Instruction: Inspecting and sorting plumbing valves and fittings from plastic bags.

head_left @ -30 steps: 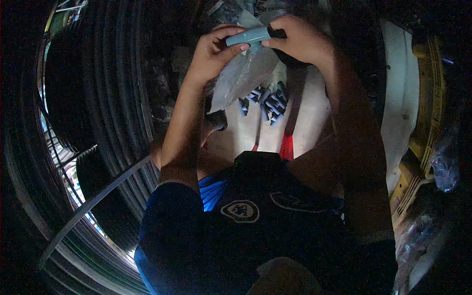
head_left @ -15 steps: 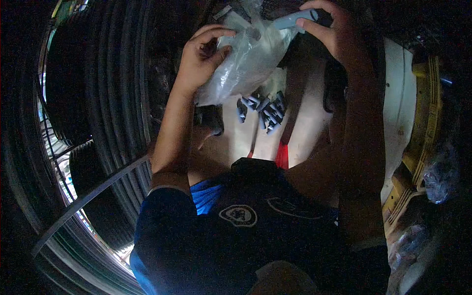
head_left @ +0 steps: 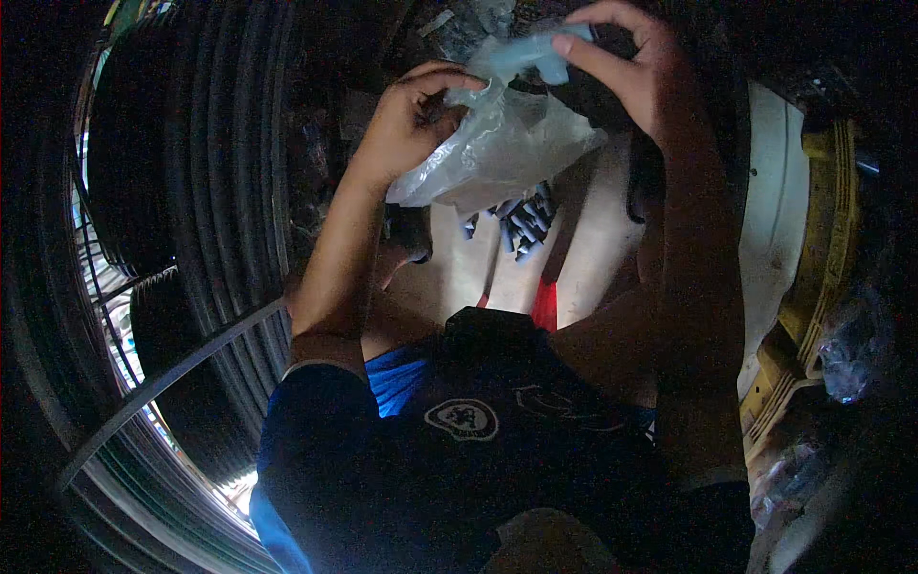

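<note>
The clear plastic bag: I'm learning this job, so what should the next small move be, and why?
Perhaps the left hand, at the bag, should spread its edge: the right hand holds a blue-grey tube whose left end overlaps the film, inside or not I can't tell.

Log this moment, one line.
left hand: at clear plastic bag | right hand: gripping light-blue tubular piece | pale surface: small grey tubular pieces clustered

No legible text; pale emblem (head_left: 462, 419) on dark blue shirt (head_left: 382, 478), lettering unreadable.
</note>
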The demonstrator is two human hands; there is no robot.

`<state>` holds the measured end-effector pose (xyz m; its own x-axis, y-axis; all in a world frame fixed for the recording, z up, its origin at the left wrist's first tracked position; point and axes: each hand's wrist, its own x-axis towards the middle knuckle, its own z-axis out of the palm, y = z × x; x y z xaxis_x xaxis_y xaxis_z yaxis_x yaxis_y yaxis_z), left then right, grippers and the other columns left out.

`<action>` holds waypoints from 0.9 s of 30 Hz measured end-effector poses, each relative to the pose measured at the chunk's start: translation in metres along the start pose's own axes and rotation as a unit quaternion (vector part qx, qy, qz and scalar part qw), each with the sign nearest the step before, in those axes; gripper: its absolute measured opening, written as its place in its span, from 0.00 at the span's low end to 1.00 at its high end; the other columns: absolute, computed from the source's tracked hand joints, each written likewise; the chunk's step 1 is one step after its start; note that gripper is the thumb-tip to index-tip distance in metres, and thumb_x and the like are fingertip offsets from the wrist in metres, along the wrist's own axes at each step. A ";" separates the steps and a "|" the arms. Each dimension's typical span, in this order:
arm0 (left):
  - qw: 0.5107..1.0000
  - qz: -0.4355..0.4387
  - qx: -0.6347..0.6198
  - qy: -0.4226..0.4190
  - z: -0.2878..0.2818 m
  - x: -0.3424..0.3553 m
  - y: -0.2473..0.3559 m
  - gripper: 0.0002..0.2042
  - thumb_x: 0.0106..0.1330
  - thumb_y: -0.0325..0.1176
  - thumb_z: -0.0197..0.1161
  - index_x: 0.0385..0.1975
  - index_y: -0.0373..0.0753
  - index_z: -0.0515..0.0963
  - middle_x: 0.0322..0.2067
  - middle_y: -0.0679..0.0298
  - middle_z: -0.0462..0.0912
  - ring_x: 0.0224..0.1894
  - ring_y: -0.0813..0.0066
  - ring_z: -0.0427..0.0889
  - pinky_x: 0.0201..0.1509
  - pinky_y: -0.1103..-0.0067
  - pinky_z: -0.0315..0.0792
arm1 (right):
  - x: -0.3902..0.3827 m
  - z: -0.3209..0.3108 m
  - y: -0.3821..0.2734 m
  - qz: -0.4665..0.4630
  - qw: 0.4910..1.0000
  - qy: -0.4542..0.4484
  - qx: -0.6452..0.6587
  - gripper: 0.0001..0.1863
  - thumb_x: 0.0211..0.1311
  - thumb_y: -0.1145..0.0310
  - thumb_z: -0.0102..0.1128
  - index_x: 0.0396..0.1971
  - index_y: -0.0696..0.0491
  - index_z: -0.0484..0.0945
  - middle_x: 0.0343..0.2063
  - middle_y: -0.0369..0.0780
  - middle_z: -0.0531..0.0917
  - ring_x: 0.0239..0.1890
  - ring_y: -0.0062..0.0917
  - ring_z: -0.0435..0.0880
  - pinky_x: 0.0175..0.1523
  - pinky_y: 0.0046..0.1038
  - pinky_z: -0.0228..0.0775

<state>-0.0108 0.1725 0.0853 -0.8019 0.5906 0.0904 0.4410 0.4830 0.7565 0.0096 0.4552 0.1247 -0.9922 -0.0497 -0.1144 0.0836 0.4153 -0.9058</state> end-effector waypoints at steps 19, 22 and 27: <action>0.999 0.019 0.018 0.030 0.010 0.005 0.021 0.20 0.50 0.18 0.63 0.44 0.41 0.82 0.48 0.57 0.80 0.51 0.62 0.79 0.56 0.74 0.71 | 0.016 0.024 0.053 -0.007 0.988 0.036 -0.153 0.24 0.53 0.51 0.69 0.39 0.58 0.83 0.36 0.49 0.84 0.41 0.36 0.84 0.50 0.35 0.73; 0.999 0.024 0.010 0.031 0.015 0.006 0.027 0.19 0.51 0.18 0.63 0.45 0.40 0.82 0.49 0.56 0.80 0.54 0.62 0.77 0.61 0.74 0.68 | 0.014 0.031 0.046 0.047 0.989 0.016 -0.142 0.25 0.54 0.50 0.68 0.40 0.58 0.83 0.36 0.49 0.84 0.40 0.34 0.83 0.49 0.34 0.72; 0.998 0.039 -0.010 0.045 0.016 0.011 0.035 0.17 0.52 0.18 0.63 0.44 0.38 0.83 0.49 0.57 0.80 0.54 0.64 0.77 0.60 0.74 0.68 | 0.019 0.033 0.040 0.153 0.980 -0.127 -0.026 0.26 0.58 0.47 0.63 0.44 0.55 0.83 0.42 0.46 0.84 0.46 0.32 0.81 0.53 0.31 0.71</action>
<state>0.0021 0.2063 0.1023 -0.7984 0.5654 0.2072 0.4966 0.4236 0.7576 -0.0029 0.4409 0.0733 -0.8655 -0.1380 -0.4816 0.3623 0.4915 -0.7919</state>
